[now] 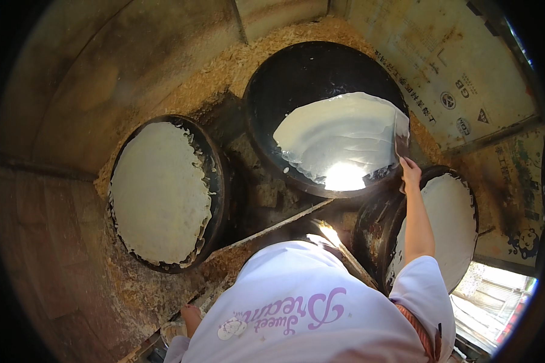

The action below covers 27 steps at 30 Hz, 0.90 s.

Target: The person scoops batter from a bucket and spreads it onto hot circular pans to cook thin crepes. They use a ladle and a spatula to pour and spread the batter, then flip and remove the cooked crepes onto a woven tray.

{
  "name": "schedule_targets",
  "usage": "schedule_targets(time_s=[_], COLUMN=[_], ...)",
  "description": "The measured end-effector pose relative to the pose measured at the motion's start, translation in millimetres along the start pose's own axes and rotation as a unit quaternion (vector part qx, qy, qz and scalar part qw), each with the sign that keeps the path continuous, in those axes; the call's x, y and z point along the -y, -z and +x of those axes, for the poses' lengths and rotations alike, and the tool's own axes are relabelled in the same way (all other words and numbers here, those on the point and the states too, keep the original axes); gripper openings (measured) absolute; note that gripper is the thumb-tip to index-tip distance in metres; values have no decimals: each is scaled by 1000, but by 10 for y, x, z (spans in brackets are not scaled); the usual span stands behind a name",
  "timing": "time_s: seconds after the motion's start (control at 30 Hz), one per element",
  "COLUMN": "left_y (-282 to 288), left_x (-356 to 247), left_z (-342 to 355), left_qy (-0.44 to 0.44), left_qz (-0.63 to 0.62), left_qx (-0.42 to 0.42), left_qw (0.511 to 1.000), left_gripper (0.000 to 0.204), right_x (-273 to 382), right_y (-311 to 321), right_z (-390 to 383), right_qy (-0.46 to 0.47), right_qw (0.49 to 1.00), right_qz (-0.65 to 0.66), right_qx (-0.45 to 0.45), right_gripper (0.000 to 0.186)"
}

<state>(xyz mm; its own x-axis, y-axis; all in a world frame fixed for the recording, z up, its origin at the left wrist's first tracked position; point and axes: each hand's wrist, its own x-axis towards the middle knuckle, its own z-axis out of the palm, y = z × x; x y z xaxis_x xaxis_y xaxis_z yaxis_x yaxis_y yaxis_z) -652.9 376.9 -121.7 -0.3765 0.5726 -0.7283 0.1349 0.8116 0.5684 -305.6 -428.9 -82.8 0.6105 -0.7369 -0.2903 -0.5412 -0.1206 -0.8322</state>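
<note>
One white shirt (309, 296) with pink lettering lay nearest my camera, filling the lower middle of the view. I counted two hands. Right hand (410, 172): fingers closed around the grip of one scraper (402, 136), with one bare forearm extended above the right pan. Left hand (191, 317): partly hidden at the lower left, just beside one round container (166, 327); I could not tell whether it was wide, narrow or holding anything.

I counted three round, dark pans. Centre pan (297, 78): one layer of pale batter (333, 124) covered the lower part, and the upper part showed bare black metal. The scraper stood at the right edge of this batter, near the rim. One bright glare spot obscured the batter's lower edge. Left pan (219, 193): one pale sheet (157, 190) with a ragged edge covered most of the surface. Right pan (389, 233): one pale sheet (451, 221), partly hidden by the forearm and sleeve.

I counted two poles between the pans: one thin pole (272, 229) slanting toward the left pan, and one thicker pole (352, 260) beside the shirt. Wood shavings (224, 66) lay along the metal wall (163, 45).
</note>
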Motion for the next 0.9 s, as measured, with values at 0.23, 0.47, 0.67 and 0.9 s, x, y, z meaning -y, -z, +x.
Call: schedule_targets(time_s=[0.23,0.47,0.67,0.9], left_y=[34,54,21,6], left_x=[-6,-30,-42,-70], left_z=[33,-64,125,-57], left_qy=[-11,-1,27,23], left_qz=[9,-13,-70,-90], left_qx=[19,-9,-48,-77], left_qw=[1000,1000,996,993], left_gripper=[45,40,37,38], right_x=[111,380,315,526], right_y=[-1292,-979,-232,-1341], right_z=[-944,-249,235,-870], right_qy=[345,227,69,474], right_qw=[900,958,997,825], right_qz=[1,-49,-32,-136], right_qx=[268,170,12,275], right_gripper=[17,35,36,29])
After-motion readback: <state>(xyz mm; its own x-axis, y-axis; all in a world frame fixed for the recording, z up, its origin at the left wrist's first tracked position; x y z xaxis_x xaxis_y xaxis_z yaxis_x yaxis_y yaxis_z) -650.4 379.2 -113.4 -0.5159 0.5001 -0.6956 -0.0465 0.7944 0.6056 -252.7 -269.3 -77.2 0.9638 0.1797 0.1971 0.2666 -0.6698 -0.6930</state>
